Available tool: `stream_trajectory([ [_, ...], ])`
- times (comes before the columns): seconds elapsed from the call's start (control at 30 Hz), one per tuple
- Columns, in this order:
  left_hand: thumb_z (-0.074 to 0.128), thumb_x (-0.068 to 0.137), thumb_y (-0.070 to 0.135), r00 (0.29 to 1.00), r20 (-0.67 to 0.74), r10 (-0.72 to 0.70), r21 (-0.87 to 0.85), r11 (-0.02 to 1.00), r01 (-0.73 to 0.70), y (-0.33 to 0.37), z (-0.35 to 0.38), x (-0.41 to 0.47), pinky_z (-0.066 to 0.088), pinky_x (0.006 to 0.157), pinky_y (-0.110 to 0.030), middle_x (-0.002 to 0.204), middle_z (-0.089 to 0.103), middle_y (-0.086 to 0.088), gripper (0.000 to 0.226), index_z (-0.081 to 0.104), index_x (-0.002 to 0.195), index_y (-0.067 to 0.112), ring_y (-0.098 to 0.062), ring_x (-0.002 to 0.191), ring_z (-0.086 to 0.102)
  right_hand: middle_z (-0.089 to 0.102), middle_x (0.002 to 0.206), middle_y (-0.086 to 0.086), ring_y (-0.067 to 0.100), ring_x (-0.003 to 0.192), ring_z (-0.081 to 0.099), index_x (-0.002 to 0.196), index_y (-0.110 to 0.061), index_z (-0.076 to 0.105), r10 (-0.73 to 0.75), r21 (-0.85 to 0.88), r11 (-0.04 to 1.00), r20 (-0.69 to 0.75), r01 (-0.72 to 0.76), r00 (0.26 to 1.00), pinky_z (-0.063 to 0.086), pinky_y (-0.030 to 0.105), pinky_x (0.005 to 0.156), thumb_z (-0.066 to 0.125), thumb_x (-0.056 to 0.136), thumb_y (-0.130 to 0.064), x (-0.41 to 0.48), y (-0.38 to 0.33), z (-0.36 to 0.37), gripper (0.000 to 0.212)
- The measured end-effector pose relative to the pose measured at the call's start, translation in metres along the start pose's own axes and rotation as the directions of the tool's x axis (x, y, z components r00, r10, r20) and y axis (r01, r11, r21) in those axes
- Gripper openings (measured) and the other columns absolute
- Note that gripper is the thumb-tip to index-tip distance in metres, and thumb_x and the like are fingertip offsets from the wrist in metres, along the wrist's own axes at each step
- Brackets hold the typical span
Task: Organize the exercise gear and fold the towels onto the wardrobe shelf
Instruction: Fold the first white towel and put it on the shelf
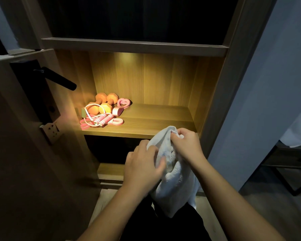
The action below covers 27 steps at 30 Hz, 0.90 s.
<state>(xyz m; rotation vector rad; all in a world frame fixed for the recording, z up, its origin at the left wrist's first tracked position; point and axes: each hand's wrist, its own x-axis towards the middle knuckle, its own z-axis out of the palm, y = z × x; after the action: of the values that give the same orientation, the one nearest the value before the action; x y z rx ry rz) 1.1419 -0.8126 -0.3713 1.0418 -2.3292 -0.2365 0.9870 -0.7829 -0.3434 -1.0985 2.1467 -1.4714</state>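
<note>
A bunched white towel hangs nearest, the left hand gripping its side and the right hand pinching its top before the lit wardrobe shelf, where orange dumbbells, a pink jump rope and a heart-shaped pink grip ring cluster at the left end.

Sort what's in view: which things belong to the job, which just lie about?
Job: white towel, held by left hand and right hand; orange dumbbells; pink skipping rope; lit shelf.
Lying about: black door handle; wall socket; white cloth far right.
</note>
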Motion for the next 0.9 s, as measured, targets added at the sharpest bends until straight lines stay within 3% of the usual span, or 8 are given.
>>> stream_trajectory([
  [0.07, 0.042, 0.082, 0.070, 0.994, 0.058, -0.089, 0.106, 0.991, 0.083, 0.006, 0.011, 0.000, 0.042, 0.094, -0.034, 0.120, 0.044, 0.007, 0.053, 0.054, 0.114, 0.029, -0.012, 0.107, 0.048, 0.063, 0.068, -0.002, 0.013, 0.070, 0.060, 0.072, -0.018, 0.064, 0.018, 0.001, 1.000, -0.006, -0.018, 1.000, 0.047, 0.032, 0.062, 0.058, 0.089, -0.031, -0.001, 0.001, 0.000, 0.023],
  [0.13, 0.044, 0.081, 0.071, 0.990, 0.067, -0.126, 0.181, 0.977, 0.113, 0.010, 0.019, 0.002, 0.038, 0.096, -0.035, 0.123, 0.043, 0.005, 0.059, 0.050, 0.120, 0.027, -0.013, 0.110, 0.047, 0.062, 0.066, -0.004, 0.012, 0.068, 0.059, 0.071, -0.018, 0.064, 0.021, 0.003, 1.000, -0.009, -0.021, 1.000, 0.046, 0.030, 0.059, 0.058, 0.088, -0.031, -0.002, 0.002, 0.001, 0.022],
  [0.33, 0.050, 0.087, 0.032, 0.985, 0.093, -0.147, 0.077, 0.987, 0.140, 0.006, 0.025, 0.009, 0.038, 0.095, -0.036, 0.116, 0.045, 0.002, 0.031, 0.051, 0.116, 0.021, -0.017, 0.099, 0.052, 0.057, 0.061, -0.006, 0.010, 0.062, 0.050, 0.067, -0.015, 0.063, 0.021, -0.038, 0.999, -0.025, -0.022, 0.999, 0.038, 0.026, 0.054, 0.059, 0.085, -0.027, -0.003, 0.005, -0.006, 0.022],
  [0.5, 0.051, 0.089, 0.044, 0.970, 0.051, -0.237, 0.009, 0.971, 0.237, 0.004, 0.021, 0.018, 0.041, 0.093, -0.037, 0.112, 0.051, 0.004, 0.035, 0.056, 0.116, 0.024, -0.015, 0.093, 0.056, 0.057, 0.058, -0.006, 0.010, 0.061, 0.051, 0.064, -0.017, 0.064, -0.009, -0.054, 0.999, 0.000, 0.009, 1.000, 0.038, 0.028, 0.055, 0.060, 0.084, -0.028, -0.004, 0.004, -0.005, 0.023],
  [0.63, 0.058, 0.088, 0.030, 0.985, 0.113, -0.128, 0.003, 0.992, 0.129, -0.027, 0.008, 0.026, 0.049, 0.086, -0.038, 0.115, 0.053, 0.006, 0.030, 0.060, 0.118, 0.031, -0.021, 0.093, 0.057, 0.060, 0.061, -0.005, 0.009, 0.062, 0.052, 0.068, -0.014, 0.067, 0.004, -0.071, 0.997, -0.026, -0.006, 1.000, 0.040, 0.028, 0.057, 0.062, 0.084, -0.032, 0.000, 0.009, -0.015, 0.024],
  [0.77, 0.062, 0.090, 0.032, 0.989, 0.138, -0.056, 0.014, 0.998, 0.055, -0.062, -0.018, 0.045, 0.052, 0.073, -0.037, 0.096, 0.055, 0.012, 0.013, 0.070, 0.100, 0.033, -0.014, 0.085, 0.057, 0.063, 0.065, -0.002, 0.007, 0.063, 0.053, 0.071, -0.014, 0.069, -0.002, -0.043, 0.999, 0.007, 0.002, 1.000, 0.041, 0.027, 0.057, 0.062, 0.086, -0.031, 0.002, 0.013, -0.029, 0.023],
  [0.9, 0.070, 0.088, 0.018, 0.998, 0.048, 0.045, -0.272, 0.962, -0.030, -0.081, -0.035, 0.053, 0.051, 0.069, -0.038, 0.090, 0.060, 0.009, 0.011, 0.077, 0.095, 0.022, -0.007, 0.082, 0.055, 0.067, 0.071, 0.002, 0.008, 0.066, 0.056, 0.073, -0.014, 0.070, -0.020, -0.022, 1.000, 0.058, 0.022, 0.998, 0.043, 0.027, 0.059, 0.063, 0.086, -0.030, 0.003, 0.012, -0.035, 0.022],
])
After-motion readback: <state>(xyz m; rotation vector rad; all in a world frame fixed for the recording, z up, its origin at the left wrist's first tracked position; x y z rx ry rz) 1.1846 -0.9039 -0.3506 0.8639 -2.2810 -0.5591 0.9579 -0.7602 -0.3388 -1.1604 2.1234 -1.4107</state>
